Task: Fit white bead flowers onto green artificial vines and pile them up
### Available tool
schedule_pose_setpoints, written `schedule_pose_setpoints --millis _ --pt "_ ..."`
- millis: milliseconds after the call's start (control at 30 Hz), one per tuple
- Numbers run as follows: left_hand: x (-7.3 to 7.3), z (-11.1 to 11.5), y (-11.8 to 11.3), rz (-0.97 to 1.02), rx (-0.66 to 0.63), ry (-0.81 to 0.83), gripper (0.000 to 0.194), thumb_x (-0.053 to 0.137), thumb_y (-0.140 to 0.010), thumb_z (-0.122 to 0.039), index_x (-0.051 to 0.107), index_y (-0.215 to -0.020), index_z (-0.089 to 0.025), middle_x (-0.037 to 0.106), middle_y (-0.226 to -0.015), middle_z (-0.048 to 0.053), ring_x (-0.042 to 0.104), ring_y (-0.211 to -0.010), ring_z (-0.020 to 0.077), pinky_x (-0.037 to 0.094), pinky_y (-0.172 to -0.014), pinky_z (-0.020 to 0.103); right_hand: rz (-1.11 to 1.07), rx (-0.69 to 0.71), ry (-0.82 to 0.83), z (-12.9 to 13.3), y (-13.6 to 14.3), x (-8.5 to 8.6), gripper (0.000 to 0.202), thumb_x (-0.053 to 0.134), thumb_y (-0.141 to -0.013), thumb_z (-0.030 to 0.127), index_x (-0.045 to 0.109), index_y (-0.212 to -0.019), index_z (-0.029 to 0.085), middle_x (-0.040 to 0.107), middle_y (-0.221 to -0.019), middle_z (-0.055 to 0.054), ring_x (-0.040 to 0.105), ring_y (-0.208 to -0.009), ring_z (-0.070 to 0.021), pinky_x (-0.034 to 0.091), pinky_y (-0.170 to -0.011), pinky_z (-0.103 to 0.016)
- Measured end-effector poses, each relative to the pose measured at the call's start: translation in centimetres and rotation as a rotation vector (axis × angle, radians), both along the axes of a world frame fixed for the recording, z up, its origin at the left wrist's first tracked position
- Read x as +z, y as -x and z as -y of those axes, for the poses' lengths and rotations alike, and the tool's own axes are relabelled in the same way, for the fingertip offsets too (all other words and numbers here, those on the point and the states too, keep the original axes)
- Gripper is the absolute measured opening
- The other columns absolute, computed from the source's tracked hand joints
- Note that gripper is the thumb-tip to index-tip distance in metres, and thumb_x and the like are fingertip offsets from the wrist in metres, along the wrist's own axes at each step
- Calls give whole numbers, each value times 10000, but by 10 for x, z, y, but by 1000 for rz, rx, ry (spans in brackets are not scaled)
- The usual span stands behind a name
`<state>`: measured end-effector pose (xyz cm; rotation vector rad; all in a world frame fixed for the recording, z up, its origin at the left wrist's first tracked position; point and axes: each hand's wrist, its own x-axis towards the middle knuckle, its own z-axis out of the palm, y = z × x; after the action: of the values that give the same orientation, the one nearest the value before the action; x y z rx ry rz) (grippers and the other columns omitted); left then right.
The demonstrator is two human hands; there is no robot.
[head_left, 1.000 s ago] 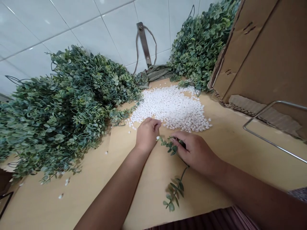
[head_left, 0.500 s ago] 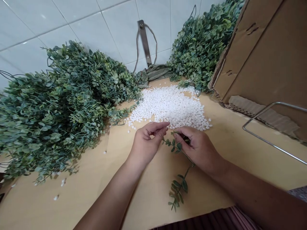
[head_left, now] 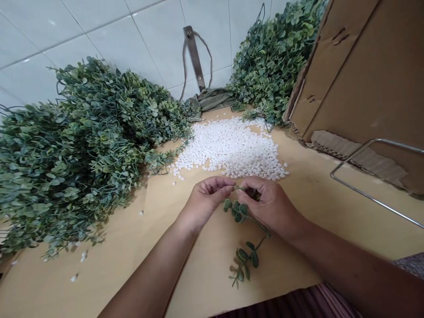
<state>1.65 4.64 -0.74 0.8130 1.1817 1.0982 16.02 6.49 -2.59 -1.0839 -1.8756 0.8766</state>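
White wall tiles (head_left: 109, 31) rise behind a tan table (head_left: 331, 212) crowded with fake greenery. Near the table's front edge lies a leafy sprig (head_left: 247, 234), its long axis running from a leaf cluster closest to the person up and away to a tip held between both hands. That tip points toward a pile of white beads (head_left: 232, 148) just beyond the hands. The left hand (head_left: 205, 203) comes in from below, wrist low, thumb and fingers pinched together at the sprig's tip. The right hand (head_left: 270, 205) reaches in from the right with its fingers curled and closed around the upper stem, knuckles up. Both forearms rest low over the table. A large heap of green foliage (head_left: 76, 150) fills the left side, and a smaller heap (head_left: 268, 66) sits at the back. A cardboard box (head_left: 364, 75) stands on the right, with a bent metal rod (head_left: 367, 198) in front of it.
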Motion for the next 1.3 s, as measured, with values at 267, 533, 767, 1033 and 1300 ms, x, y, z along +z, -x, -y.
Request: schedule_pose_setpoints --millis 267,533,767,1033,1300 --pt "2 1 0 76 -31 41 276 807 -523 -273 727 -757 -150 688 -691 24 585 -630 112 453 -639 240 -51 25 60 2 0 1 170 443 -731 199 533 -594 152 489 -547 13 450 -527 -104 353 -495 -213" --pt "1 -2 1 154 -8 71 265 837 -461 -237 714 -677 -145 670 -595 10 586 -578 90 459 -579 198 -46 29 57 2 -2 1 159 467 -755 188 584 -651 159 577 -604 -8 519 -573 -122 392 -533 -225" --pt "0 -2 -2 112 58 66 266 843 -432 -217 728 -659 -142 689 -590 16 590 -557 86 481 -585 198 -60 14 63 3 -2 2 170 459 -741 199 541 -598 156 530 -562 4 473 -534 -108 374 -501 -215" --pt "0 -3 -4 132 67 60 249 843 -439 -203 720 -646 -140 690 -577 11 595 -541 79 475 -557 178 -59 -2 75 3 -2 1 164 469 -740 200 587 -637 151 569 -581 -6 493 -541 -112 377 -503 -217" --pt "-2 -2 -4 93 76 46 246 830 -456 -207 715 -661 -135 683 -594 17 590 -542 94 483 -568 216 -54 -6 73 2 -3 1 171 469 -737 207 588 -627 152 568 -568 -6 492 -534 -113 383 -497 -215"
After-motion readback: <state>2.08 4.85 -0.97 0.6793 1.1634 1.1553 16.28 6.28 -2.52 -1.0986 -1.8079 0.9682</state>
